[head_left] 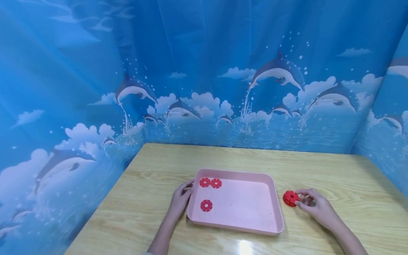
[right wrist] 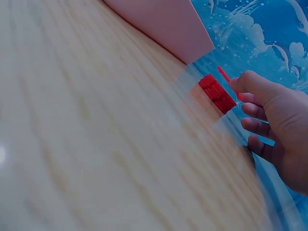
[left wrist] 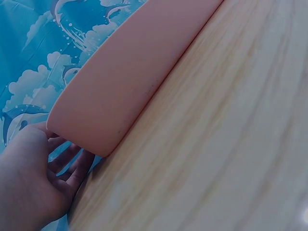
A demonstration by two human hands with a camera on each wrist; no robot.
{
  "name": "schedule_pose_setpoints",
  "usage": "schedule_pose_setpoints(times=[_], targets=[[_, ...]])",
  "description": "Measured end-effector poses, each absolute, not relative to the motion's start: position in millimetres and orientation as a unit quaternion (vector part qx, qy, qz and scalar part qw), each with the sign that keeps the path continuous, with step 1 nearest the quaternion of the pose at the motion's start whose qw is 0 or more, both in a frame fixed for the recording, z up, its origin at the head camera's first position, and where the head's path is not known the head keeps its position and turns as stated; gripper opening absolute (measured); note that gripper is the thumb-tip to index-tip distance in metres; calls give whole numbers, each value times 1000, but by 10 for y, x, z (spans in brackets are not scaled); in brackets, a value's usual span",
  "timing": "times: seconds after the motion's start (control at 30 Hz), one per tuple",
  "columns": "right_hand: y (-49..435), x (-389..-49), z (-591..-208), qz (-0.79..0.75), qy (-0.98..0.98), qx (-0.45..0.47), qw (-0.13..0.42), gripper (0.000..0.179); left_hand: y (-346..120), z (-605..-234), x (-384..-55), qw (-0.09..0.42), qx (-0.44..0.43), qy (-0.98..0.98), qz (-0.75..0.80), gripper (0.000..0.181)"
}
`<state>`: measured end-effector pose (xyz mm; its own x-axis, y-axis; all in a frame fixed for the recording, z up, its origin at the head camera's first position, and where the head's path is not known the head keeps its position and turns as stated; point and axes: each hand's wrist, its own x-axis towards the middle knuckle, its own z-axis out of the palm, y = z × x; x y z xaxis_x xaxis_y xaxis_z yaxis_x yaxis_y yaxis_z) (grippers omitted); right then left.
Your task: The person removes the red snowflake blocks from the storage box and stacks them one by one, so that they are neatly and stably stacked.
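Head view: right hand (head_left: 319,208) pinches a red notched disc (right wrist: 223,75), tilted over the matching stack (head_left: 290,198) just ahead of it. To that hand's left, the pink tray (head_left: 236,174) holds three loose discs (head_left: 206,209); the left hand (head_left: 180,199) touches the tray's side, though I cannot tell if it grips. Unstacking seems in hand; lifting one disc clear looks called for.

You are viewing a pink tray (head_left: 239,210), solid red discs (right wrist: 217,94) and a tan, wood-grained table (head_left: 140,198). You are also viewing a blue curtain (head_left: 204,63) patterned with white clouds (head_left: 238,73) and blue-and-white dolphins (head_left: 283,65).
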<state>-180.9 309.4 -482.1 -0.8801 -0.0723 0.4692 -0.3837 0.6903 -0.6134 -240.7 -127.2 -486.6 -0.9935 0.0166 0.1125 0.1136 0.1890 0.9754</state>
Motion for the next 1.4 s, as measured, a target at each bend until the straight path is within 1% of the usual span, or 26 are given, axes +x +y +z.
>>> schedule_pose_setpoints(times=[0.27,0.63,0.83,0.97,1.23,1.4], targets=[[3178,-1877,-4871,393,-888,139,193,33,-1242,-4638,-2288,38,-52,-759,-648,33],[3250,-1942,-4903,399,-894,144,146,34,-1285,-4854,-2392,41,-47,-769,-636,36],[3270,-1945,-4896,407,-892,146,128,35,-1267,-4712,-2316,34,-43,-765,-642,34],[3263,-1934,-4867,421,-886,155,120,35,-1242,-4613,-2258,38,-51,-765,-641,34],[3269,-1926,-4833,418,-893,134,101,33,-1278,-4848,-2385,38,-42,-768,-638,35],[3272,-1928,-4833,411,-896,139,98,33,-1271,-4871,-2409,40,-42,-771,-635,36]])
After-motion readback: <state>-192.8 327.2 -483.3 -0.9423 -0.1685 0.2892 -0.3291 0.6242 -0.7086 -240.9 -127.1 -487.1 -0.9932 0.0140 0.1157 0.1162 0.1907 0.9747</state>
